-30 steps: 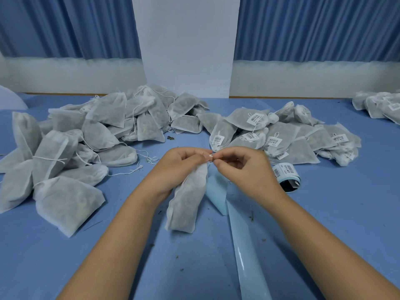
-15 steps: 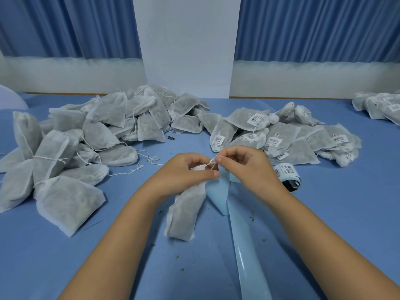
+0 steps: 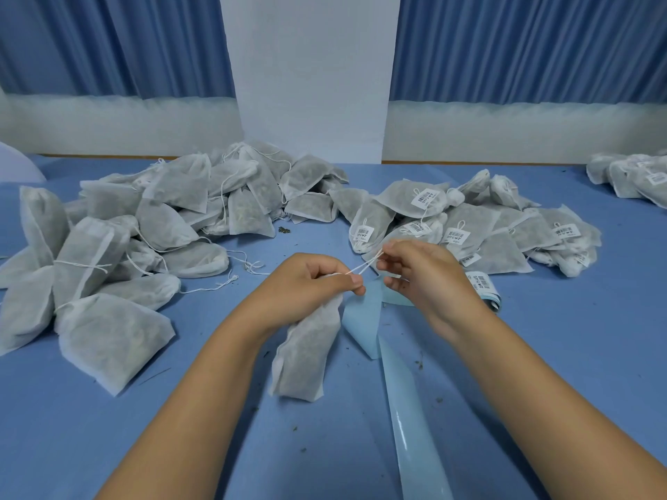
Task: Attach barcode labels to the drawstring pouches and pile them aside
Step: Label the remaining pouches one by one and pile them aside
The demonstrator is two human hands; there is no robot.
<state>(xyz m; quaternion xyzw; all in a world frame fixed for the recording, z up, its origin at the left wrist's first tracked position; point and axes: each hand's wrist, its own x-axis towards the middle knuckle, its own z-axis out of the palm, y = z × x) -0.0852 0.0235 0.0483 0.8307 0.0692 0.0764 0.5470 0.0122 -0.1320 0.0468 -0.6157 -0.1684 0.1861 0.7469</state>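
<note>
The left hand [image 3: 310,283] grips one pouch [image 3: 306,355] by its neck; the right hand [image 3: 426,279] pinches its drawstring [image 3: 364,267]. Three piles sit towards the desk's [image 3: 108,445] far edge: unlabelled pile [image 3: 144,225], labelled pile [image 3: 480,225], corner pile [image 3: 631,175].

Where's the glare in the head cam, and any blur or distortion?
Head view: glare streak on the glossy backing strip near the bottom edge; curtain folds lean from wide-angle distortion; light soft, shadows faint; pouch, drawstring, left hand, right hand sharp, no motion blur.

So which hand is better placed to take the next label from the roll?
Probably the right hand: the label roll lies beside it, while the left hand grips the pouch. It must first release the drawstring.
</note>
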